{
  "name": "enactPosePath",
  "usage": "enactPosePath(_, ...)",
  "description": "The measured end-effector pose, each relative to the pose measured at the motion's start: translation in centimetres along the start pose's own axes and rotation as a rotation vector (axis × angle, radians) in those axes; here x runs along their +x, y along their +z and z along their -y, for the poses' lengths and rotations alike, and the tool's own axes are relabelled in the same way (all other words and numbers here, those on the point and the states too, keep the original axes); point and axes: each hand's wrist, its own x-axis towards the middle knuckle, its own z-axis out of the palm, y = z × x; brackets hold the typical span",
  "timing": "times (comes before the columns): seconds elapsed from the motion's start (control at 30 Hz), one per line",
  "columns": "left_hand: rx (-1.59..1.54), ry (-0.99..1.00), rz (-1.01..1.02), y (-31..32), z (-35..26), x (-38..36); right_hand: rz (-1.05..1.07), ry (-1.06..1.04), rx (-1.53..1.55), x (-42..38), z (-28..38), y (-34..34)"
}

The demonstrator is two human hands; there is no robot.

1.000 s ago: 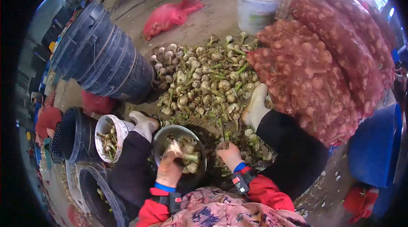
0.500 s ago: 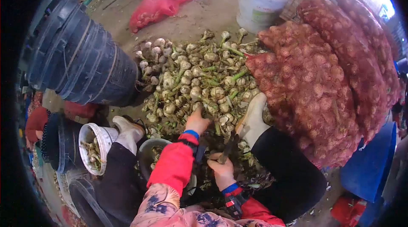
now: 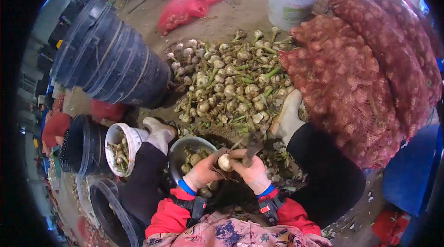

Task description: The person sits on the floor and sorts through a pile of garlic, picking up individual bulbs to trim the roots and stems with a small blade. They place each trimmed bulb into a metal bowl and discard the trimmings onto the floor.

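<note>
Between my two hands, low in the middle of the view, is a pale garlic bulb [image 3: 225, 162]. My left hand [image 3: 206, 170] has its fingers wrapped round the bulb's left side. Held in my right hand [image 3: 251, 171] is a knife [image 3: 253, 150], its dark blade blurred and pointing away from me; the fingertips of this hand also touch the bulb. Just left of my left hand, a metal bowl [image 3: 175, 157] contains several bulbs. Beyond my hands a heap of garlic [image 3: 229, 90] with green stems lies on the floor.
Stacked dark buckets [image 3: 113, 57] lean at the left. Full red mesh sacks [image 3: 347, 85] stand at the right, near a blue container [image 3: 411, 168]. A white bucket [image 3: 132, 147] with trimmings sits beside my left boot [image 3: 159, 133]. A white pail [image 3: 289, 4] is at the back.
My left hand has come back from the heap and now holds a bulb. My right hand has moved up beside it with the knife. The view has shifted slightly.
</note>
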Motion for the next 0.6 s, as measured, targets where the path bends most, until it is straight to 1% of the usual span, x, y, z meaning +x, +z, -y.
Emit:
enactPosePath(0.03, 0.156, 0.076, -0.014, 0.4, 0.5, -1.1, 0.134, -0.268, -0.114, -0.3, -1.3, 0.2)
enactPosePath(0.07, 0.158, 0.075, -0.024, 0.8, 0.3, -2.0, 0.186, -0.181, -0.124, -1.1, -0.3, 0.2)
enactPosePath(0.1, 0.242, 0.087, -0.090, 1.2, -0.1, -2.8, 0.196, -0.182, -0.122, -1.7, 0.8, 0.3)
enactPosePath(0.13, 0.327, 0.101, -0.156, 1.4, -0.4, -3.6, 0.177, -0.125, -0.049, -2.1, 1.8, 0.4)
enactPosePath(0.17, 0.328, 0.104, -0.165, 1.4, 0.2, -4.2, 0.157, -0.069, 0.023, -2.6, 2.4, 0.3)
enactPosePath(0.2, 0.232, 0.149, -0.217, 1.4, 1.0, -4.4, 0.120, -0.150, -0.106, -2.8, 2.2, 0.0)
enactPosePath(0.23, 0.134, 0.198, -0.265, 1.3, 1.6, -4.6, 0.122, -0.160, -0.110, -3.2, 2.0, -0.3)
enactPosePath(0.27, 0.169, 0.238, -0.306, 1.8, 0.9, -5.0, 0.156, -0.224, -0.462, -3.7, 1.9, -0.6)
enactPosePath(0.3, 0.167, 0.244, -0.300, 1.9, 0.8, -5.2, 0.182, -0.279, -0.816, -4.2, 1.8, -0.9)
enactPosePath(0.33, 0.010, 0.245, -0.221, 2.1, 0.3, -5.4, 0.232, -0.160, -0.897, -4.8, 2.4, -0.5)
enactPosePath(0.37, -0.145, 0.241, -0.142, 2.3, -0.3, -5.7, 0.250, -0.267, -0.906, -5.1, 2.0, -0.3)
enactPosePath(0.4, -0.321, 0.193, -0.136, 2.9, -0.9, -6.1, 0.281, -0.245, -0.971, -5.3, 2.2, 0.1)
enactPosePath(0.43, -0.321, 0.192, -0.136, 2.7, -1.0, -6.2, 0.313, -0.223, -1.034, -5.4, 2.7, 0.5)
enactPosePath(0.5, 0.153, 0.331, -0.189, 2.3, -1.0, -6.4, 0.338, -0.221, -1.060, -5.3, 2.8, 0.7)
enactPosePath(0.53, 0.307, 0.368, -0.258, 2.0, -0.5, -6.2, 0.364, -0.219, -1.087, -5.3, 2.7, 0.9)
enactPosePath(0.6, 0.371, 0.355, -0.288, 2.4, -1.0, -6.6, 0.359, -0.219, -1.104, -5.1, 1.6, 0.9)
